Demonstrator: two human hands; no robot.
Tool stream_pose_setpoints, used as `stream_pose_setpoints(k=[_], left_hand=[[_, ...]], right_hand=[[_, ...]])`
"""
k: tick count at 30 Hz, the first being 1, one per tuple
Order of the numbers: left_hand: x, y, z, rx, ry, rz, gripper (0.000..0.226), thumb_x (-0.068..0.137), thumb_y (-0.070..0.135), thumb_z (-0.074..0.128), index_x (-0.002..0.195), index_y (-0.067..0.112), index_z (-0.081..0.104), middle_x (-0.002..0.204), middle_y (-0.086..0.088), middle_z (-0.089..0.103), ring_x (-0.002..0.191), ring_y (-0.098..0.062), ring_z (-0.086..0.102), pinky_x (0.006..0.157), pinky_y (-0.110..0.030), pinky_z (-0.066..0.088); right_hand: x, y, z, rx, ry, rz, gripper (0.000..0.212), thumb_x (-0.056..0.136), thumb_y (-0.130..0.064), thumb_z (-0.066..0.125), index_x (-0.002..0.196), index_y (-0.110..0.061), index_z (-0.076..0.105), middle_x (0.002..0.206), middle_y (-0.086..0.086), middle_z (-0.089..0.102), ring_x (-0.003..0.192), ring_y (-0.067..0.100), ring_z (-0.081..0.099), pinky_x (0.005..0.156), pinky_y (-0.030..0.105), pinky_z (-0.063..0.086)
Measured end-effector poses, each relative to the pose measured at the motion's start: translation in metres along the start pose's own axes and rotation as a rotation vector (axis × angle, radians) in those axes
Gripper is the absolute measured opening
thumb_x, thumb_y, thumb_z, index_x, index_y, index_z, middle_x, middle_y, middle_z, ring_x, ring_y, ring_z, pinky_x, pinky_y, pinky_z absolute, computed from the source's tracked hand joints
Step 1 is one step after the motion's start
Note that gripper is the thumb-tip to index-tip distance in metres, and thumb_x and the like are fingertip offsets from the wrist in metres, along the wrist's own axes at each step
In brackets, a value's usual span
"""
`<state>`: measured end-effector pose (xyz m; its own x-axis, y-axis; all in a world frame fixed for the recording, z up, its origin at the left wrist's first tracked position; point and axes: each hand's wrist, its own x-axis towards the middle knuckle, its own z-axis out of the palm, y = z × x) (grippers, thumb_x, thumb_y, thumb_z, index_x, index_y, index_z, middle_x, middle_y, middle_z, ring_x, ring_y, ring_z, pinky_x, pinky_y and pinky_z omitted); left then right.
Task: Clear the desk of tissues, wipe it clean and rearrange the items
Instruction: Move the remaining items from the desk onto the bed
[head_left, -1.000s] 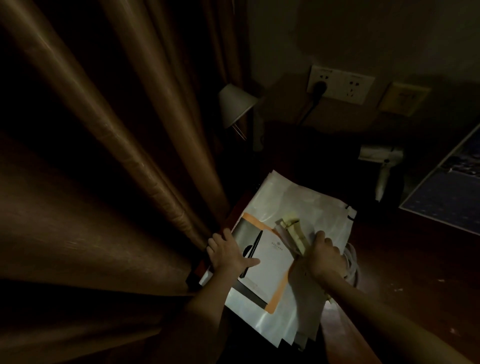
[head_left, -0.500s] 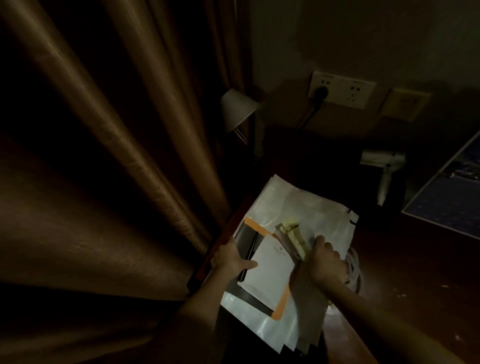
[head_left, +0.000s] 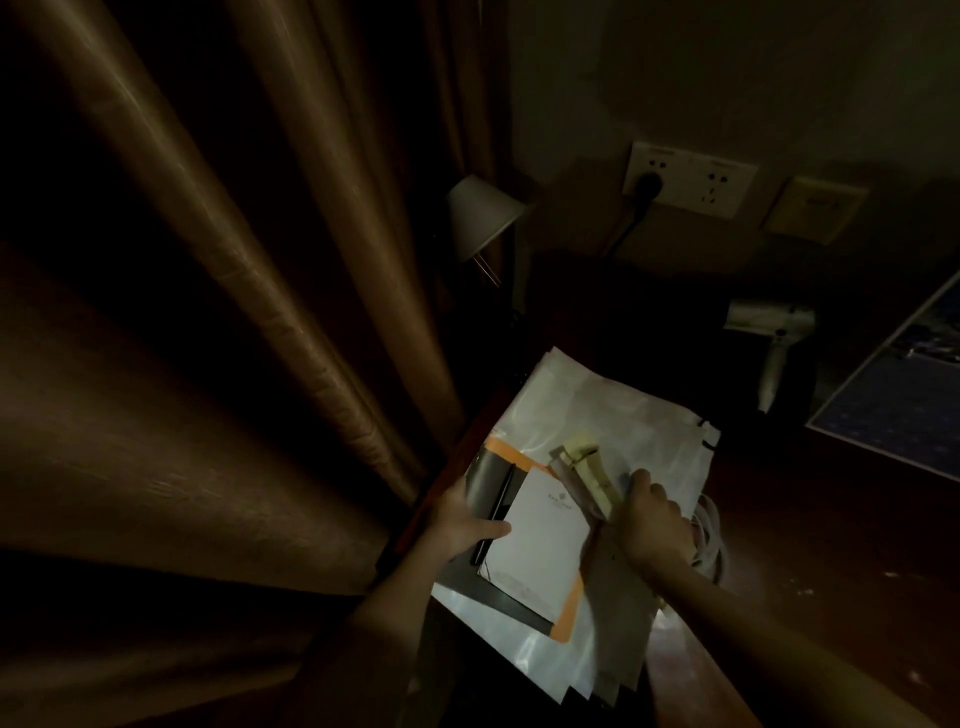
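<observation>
A stack of white plastic bags (head_left: 613, 415) lies on the dark wooden desk (head_left: 810, 545) at its left edge. On the stack rests a black and orange folder (head_left: 566, 618) with a white notepad (head_left: 543, 545) and a black pen (head_left: 498, 506). My left hand (head_left: 462, 522) grips the folder's left edge, thumb on the notepad. My right hand (head_left: 652, 525) holds a bundle of pale yellow sachets (head_left: 589, 470) against the bags. A white cord (head_left: 709, 540) peeks out beside my right wrist.
Brown curtains (head_left: 208, 312) hang close on the left. A small lamp (head_left: 480, 213) stands behind the stack. A white hair dryer (head_left: 774, 332) lies at the back, below a wall socket (head_left: 691, 179) with a plug in it. A framed dark picture (head_left: 904, 395) lies at right.
My left hand slid from the top of the folder to its left edge. The folder and notepad turned slightly clockwise. My right hand stayed on the sachets.
</observation>
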<state>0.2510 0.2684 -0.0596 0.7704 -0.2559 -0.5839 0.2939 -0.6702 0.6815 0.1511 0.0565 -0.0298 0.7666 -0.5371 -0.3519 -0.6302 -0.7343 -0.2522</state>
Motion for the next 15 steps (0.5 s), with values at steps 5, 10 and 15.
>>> stream_pose_setpoints(k=[5, 10, 15], left_hand=[[0.002, 0.016, -0.018, -0.050, 0.050, 0.052, 0.065, 0.064, 0.017, 0.090, 0.118, 0.016, 0.053, 0.112, -0.005, 0.062, 0.104, -0.022, 0.060, 0.088, -0.040, 0.053], [-0.002, 0.038, -0.027, -0.068, 0.096, 0.136, 0.062, 0.065, 0.014, 0.089, 0.116, 0.015, 0.054, 0.113, -0.006, 0.062, 0.105, -0.023, 0.060, 0.088, -0.041, 0.053], [-0.013, 0.056, -0.029, -0.100, 0.113, 0.199, 0.059, 0.066, 0.011, 0.088, 0.112, 0.020, 0.052, 0.113, -0.005, 0.063, 0.105, -0.022, 0.061, 0.085, -0.037, 0.053]], right_hand=[[0.001, -0.002, -0.007, 0.087, 0.046, -0.003, 0.061, 0.080, -0.055, 0.064, 0.116, -0.015, 0.037, 0.107, 0.008, 0.054, 0.093, 0.031, 0.058, 0.067, 0.034, 0.044], [0.007, -0.003, -0.024, 0.079, 0.075, -0.003, 0.044, 0.089, -0.034, 0.060, 0.119, -0.014, 0.035, 0.116, 0.012, 0.054, 0.100, 0.034, 0.057, 0.074, 0.039, 0.048], [0.011, 0.009, -0.049, 0.087, 0.141, -0.002, 0.047, 0.086, -0.032, 0.064, 0.119, -0.016, 0.035, 0.115, 0.011, 0.055, 0.098, 0.033, 0.059, 0.075, 0.040, 0.051]])
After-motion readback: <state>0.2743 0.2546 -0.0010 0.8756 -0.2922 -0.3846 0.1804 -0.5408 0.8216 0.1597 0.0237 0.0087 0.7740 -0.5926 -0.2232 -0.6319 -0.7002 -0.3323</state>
